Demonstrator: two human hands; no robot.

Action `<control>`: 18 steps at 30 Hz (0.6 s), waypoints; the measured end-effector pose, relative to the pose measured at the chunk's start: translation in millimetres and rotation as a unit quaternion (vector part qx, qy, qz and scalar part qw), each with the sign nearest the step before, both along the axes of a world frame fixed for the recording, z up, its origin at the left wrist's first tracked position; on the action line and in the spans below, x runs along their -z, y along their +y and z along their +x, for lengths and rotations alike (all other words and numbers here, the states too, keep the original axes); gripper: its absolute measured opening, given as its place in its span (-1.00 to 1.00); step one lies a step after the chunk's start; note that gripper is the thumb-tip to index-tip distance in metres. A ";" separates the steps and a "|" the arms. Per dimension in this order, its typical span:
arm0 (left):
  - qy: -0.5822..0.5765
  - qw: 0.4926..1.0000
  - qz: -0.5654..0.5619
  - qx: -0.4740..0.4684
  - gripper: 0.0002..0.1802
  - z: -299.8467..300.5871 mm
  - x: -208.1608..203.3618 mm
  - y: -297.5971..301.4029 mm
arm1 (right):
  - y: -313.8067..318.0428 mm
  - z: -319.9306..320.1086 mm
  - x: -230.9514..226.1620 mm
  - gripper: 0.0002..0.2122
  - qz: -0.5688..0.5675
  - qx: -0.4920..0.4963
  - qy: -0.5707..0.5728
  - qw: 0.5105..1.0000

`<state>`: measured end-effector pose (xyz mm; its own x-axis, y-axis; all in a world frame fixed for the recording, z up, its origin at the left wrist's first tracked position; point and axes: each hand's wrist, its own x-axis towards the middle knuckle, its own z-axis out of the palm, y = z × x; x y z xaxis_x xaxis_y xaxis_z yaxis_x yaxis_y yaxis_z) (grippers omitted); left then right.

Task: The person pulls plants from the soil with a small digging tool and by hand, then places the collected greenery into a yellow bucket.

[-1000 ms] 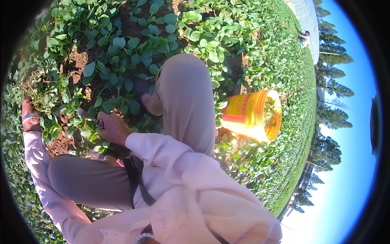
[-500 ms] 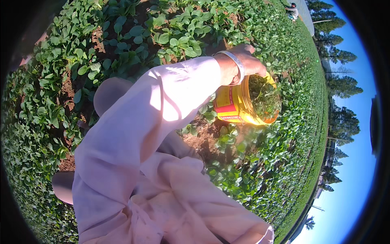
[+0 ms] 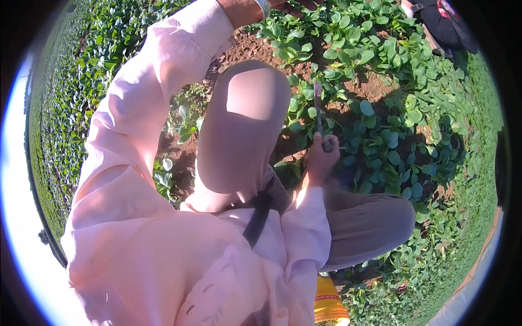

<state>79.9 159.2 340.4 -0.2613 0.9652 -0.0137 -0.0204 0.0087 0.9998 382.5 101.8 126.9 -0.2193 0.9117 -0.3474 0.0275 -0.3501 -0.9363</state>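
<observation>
My left hand [image 3: 280,6] reaches out at the top edge, with a pale bracelet at its wrist. Its fingers are stretched out and partly cut off by the frame; nothing shows in them. Lower down, my right hand [image 3: 322,158] is closed round a long, narrow hand tool [image 3: 318,106]. The tool's thin end points away from me over the leafy green plants [image 3: 375,127]; its exact kind is unclear. A yellow bucket [image 3: 329,301] with a red band is partly in view at the bottom, beside my right sleeve.
My bent knees [image 3: 244,114] rise between my arms. Brown soil [image 3: 375,87] shows between the leaves. At the upper right is part of another person [image 3: 443,24] in dark clothing. A pale strip [image 3: 467,293] borders the field at lower right.
My left hand has let go of the bucket's rim and now reaches out over the plants. The view has turned strongly; my right hand with the narrow tool has come into sight.
</observation>
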 end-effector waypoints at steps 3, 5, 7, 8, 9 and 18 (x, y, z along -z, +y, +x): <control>0.069 0.979 -0.140 -0.131 -0.74 -60.7 98.6 -95.0 | -7.6 -16.6 4.4 -0.71 0.004 -0.068 -0.012 0.998; 0.112 0.958 -0.194 -0.180 -0.71 -66.7 138.6 -145.4 | 3.3 -23.9 9.0 -0.71 0.044 -0.100 0.047 0.993; 0.166 0.928 -0.273 -0.192 -0.72 -72.1 185.2 -203.7 | 6.6 -38.1 34.2 -0.72 0.074 -0.191 -0.025 0.978; 0.200 0.901 -0.324 -0.208 -0.74 -69.6 212.9 -232.1 | 8.4 -42.6 46.6 -0.72 0.088 -0.237 -0.060 0.966; 0.286 0.885 -0.300 -0.210 -0.75 -64.4 238.4 -268.1 | 6.3 -46.6 57.3 -0.72 0.101 -0.283 -0.091 0.949; 0.397 0.825 -0.382 -0.129 -0.37 37.5 340.2 -270.2 | 8.2 -93.3 56.8 -0.81 0.220 -0.574 -0.273 0.739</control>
<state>117.4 -111.0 0.2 -0.6755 0.6656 -0.3173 0.5389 0.7393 0.4038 289.2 110.0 70.1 -0.8735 0.2839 -0.3955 0.4866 0.5341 -0.6913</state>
